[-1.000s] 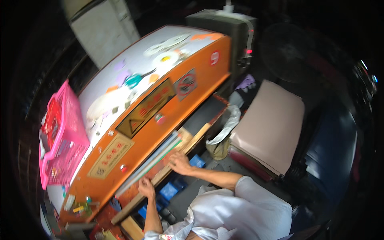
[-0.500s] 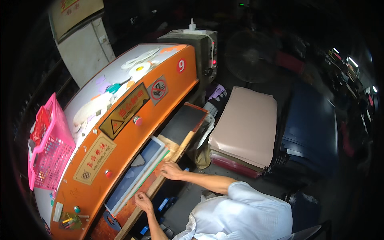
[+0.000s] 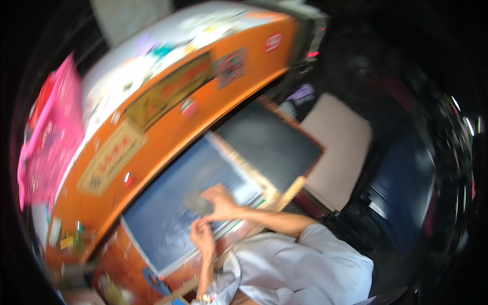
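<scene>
A wide blue sheet (image 3: 168, 203) with a pale border lies on a slab that sticks out from under an orange machine (image 3: 162, 127). On it is a small greyish piece (image 3: 197, 202), blurred. Over the sheet's near half, beside this piece, is my right hand (image 3: 222, 204), its fingers stretched left and its thumb apart from them. Just below it hovers my left hand (image 3: 203, 238), close to the right thumb. The left fingers are curled together; anything between them is too blurred to make out.
A black plate (image 3: 269, 140) in a reddish frame adjoins the blue sheet on the right. Beyond it lie a stack of beige sheets (image 3: 338, 147) and dark blue sheets (image 3: 401, 188). A pink basket (image 3: 51, 147) stands at the left end of the machine.
The blue sheet and its slab now stick out much farther from under the machine. Both hands have moved from the front edge to over the sheet and closer together. The view has shifted.
</scene>
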The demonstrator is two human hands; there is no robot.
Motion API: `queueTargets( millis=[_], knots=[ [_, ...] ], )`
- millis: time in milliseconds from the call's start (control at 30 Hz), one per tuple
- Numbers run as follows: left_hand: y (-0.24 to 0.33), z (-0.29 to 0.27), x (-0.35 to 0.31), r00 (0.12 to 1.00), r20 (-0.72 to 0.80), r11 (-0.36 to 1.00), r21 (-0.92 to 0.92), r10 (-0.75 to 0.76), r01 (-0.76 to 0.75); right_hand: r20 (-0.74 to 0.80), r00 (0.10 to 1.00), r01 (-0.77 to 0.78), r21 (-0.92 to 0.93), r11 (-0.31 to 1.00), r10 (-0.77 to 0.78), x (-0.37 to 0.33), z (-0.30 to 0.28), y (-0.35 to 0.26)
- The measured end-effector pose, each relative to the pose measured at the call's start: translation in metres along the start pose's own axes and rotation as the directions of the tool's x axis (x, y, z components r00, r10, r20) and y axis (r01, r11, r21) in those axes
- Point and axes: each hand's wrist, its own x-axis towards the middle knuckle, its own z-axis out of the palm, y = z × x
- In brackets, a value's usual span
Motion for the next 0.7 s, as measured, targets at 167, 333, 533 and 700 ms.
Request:
queueTargets(
  millis=[167, 333, 533, 700],
  knots=[
    [0.012, 0.006, -0.001, 0.970, 0.209, 0.990, -0.044, -0.122, 0.134, 0.377, 0.820, -0.569, 0.616, 0.545, 0.431, 0.010, -0.024, -0.003],
    [0.034, 0.020, 0.027, 0.937, 0.339, 0.967, -0.196, -0.086, 0.160, 0.555, 0.634, -0.768, 0.533, 0.355, 0.539, 0.040, -0.042, -0.021],
    [0.029, 0.003, 0.010, 0.801, 0.354, 0.824, -0.125, -0.484, 0.553, 0.510, 0.606, -0.725, 0.670, 0.160, 0.611, 0.051, -0.058, -0.010],
    [0.025, -0.006, -0.008, 0.777, 0.346, 0.782, -0.164, -0.525, 0.601, -0.001, 0.930, -0.365, 0.127, 0.923, 0.368, 0.028, -0.072, -0.008]
  ],
)
